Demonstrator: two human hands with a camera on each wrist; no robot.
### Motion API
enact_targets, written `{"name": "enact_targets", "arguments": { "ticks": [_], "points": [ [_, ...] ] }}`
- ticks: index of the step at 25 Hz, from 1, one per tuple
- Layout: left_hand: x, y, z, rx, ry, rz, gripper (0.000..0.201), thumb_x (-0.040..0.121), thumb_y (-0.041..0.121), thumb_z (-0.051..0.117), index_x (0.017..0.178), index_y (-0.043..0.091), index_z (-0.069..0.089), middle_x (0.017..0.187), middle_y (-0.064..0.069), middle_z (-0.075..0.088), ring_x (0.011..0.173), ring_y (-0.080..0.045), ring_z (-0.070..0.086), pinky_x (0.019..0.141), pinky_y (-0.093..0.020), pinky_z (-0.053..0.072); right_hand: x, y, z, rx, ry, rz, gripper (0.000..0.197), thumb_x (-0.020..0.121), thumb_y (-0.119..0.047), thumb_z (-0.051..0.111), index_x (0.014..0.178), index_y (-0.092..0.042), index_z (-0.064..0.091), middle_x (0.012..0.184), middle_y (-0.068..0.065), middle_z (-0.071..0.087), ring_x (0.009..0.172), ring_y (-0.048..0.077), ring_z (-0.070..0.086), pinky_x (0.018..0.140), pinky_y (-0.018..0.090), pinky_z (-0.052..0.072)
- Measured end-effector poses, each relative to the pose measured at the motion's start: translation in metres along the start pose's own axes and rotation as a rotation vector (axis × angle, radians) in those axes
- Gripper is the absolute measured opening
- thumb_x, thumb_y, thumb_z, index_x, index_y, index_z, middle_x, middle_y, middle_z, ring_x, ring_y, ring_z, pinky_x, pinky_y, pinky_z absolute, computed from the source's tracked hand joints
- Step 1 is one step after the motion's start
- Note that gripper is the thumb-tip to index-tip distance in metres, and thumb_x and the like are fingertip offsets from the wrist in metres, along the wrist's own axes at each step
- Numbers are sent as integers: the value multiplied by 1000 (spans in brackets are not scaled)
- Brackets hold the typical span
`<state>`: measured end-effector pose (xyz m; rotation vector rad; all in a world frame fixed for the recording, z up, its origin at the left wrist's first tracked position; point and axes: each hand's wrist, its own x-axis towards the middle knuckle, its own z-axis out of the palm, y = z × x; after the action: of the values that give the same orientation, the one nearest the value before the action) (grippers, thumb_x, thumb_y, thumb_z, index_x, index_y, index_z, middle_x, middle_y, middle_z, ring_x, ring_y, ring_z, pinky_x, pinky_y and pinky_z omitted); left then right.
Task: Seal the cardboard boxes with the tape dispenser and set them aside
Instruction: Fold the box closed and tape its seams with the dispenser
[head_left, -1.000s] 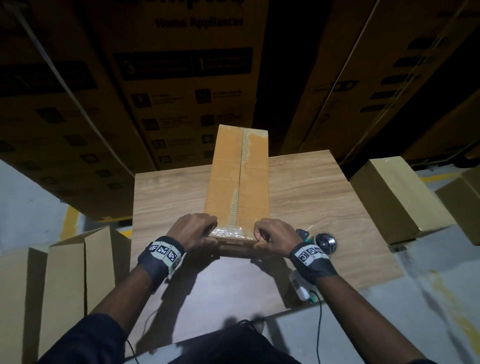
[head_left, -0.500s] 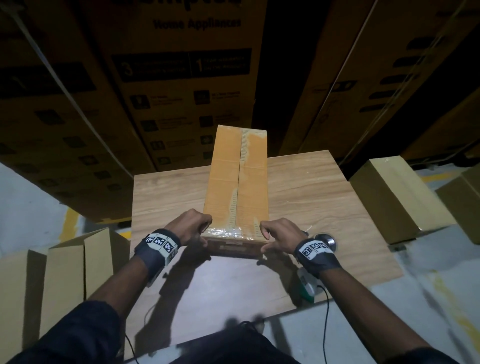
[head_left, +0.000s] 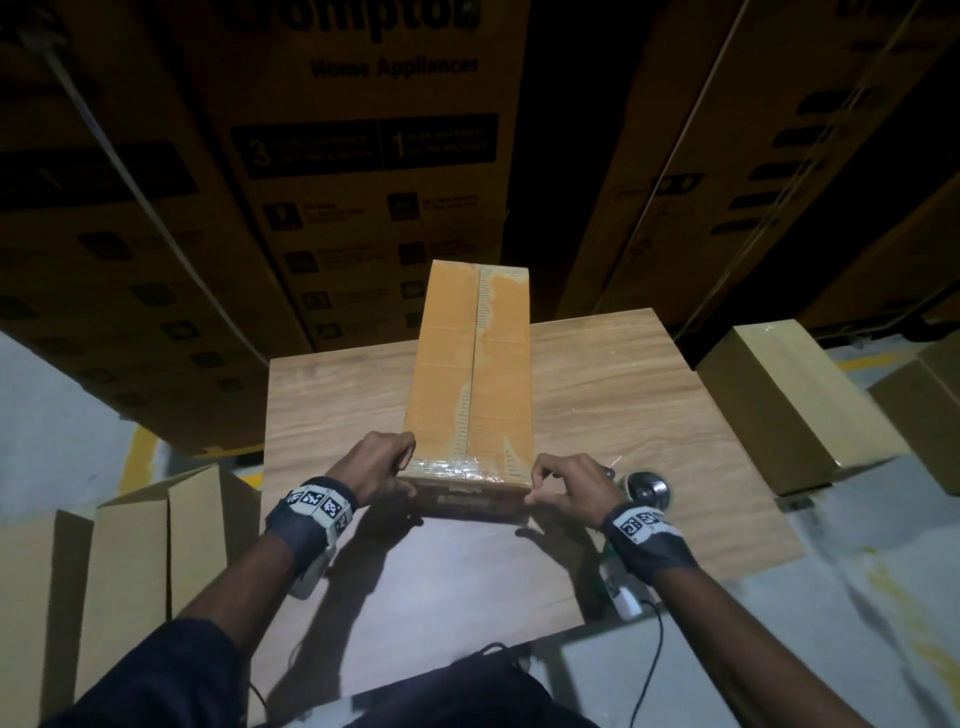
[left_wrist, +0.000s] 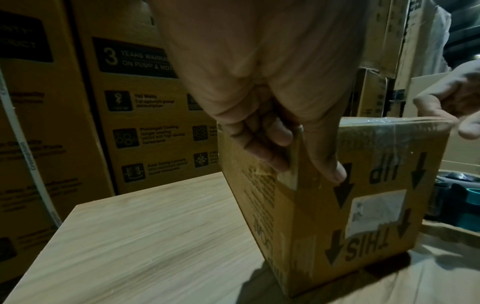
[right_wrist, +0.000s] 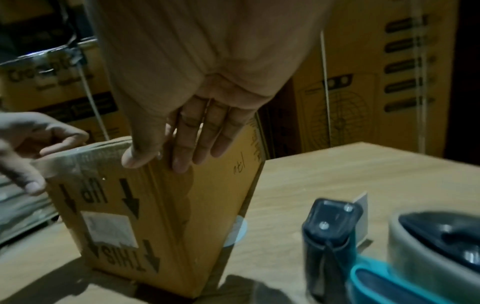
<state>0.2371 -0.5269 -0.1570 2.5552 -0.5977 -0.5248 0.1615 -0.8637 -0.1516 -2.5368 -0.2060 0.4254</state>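
A long cardboard box (head_left: 472, 374) lies lengthwise on the wooden table (head_left: 623, 395), with clear tape along its top seam and over its near edge. My left hand (head_left: 379, 467) holds the near left corner (left_wrist: 305, 168), fingers on the left side and thumb on the near face. On the other side, my right hand (head_left: 550, 483) holds the near right corner (right_wrist: 158, 164), fingers flat on the right side and thumb at the edge. The tape dispenser (head_left: 644, 488) lies on the table just right of my right hand; its teal handle and tape roll (right_wrist: 428, 246) show in the right wrist view.
Tall printed cartons (head_left: 363, 182) are stacked close behind the table. A closed cardboard box (head_left: 789, 405) sits on the floor to the right. Open-topped boxes (head_left: 145, 545) stand on the floor at the left. Cables hang off the table's near edge.
Both hands have slid apart from the box's near top edge to its two near corners. The box and the tape dispenser have stayed put.
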Motion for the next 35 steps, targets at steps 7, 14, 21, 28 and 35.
{"name": "enact_targets", "arguments": {
  "ticks": [7,14,21,28,35],
  "points": [
    [2,-1,3,-24,10,4,52,67,25,94,79,17,45,75,-3,59,67,-24,54,59,-34,46,8,4,-6,-252,-23,-59,23,88,-50,74,82,-32,60,88,-10,70,81,11,60,72,34,53],
    [2,-2,3,-41,13,-4,50,68,23,94,80,14,46,78,-5,62,73,-30,60,62,-37,51,24,0,-20,-482,32,-133,58,74,-71,74,107,-32,46,106,-11,66,81,15,61,72,36,56],
    [-3,-1,4,-205,6,-76,53,65,21,95,79,18,45,86,-12,68,83,-34,67,68,-46,59,33,18,-16,-200,-115,125,94,45,-88,77,112,-39,32,91,-5,69,76,17,64,72,39,59],
    [-21,7,-21,-534,218,-170,36,84,36,81,89,7,61,77,-3,63,69,-15,57,64,-23,47,20,24,-12,-77,-154,107,89,66,-78,73,134,-39,33,121,-12,61,86,15,68,80,40,57],
    [9,10,-21,-731,133,-465,51,99,65,46,121,20,53,131,-8,61,111,-26,59,92,-41,50,6,11,1,572,-288,207,47,73,-35,52,118,-27,43,125,12,57,99,21,58,87,38,47]
  ]
}}
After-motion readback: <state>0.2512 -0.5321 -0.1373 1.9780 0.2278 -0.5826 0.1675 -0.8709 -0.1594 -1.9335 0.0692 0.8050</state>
